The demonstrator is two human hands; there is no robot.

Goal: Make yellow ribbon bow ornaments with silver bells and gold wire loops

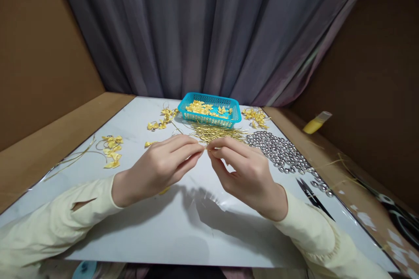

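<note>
My left hand [160, 166] and my right hand [244, 170] meet fingertip to fingertip above the white board [183, 226]. Both pinch a small gold piece between thumb and forefinger; it is too small to name. A bit of yellow shows under my left palm. Just behind the fingers lies a pile of thin gold pins [218, 133]. Beyond it stands a blue basket [211, 110] holding yellow ribbon bows.
Silver beads [281, 150] are heaped at the right, with black snips [312, 196] near them. Loose yellow bows [112, 150] and gold wire lie at the left, more bows [257, 117] right of the basket. A yellow glue bottle [316, 123] rests by the cardboard wall.
</note>
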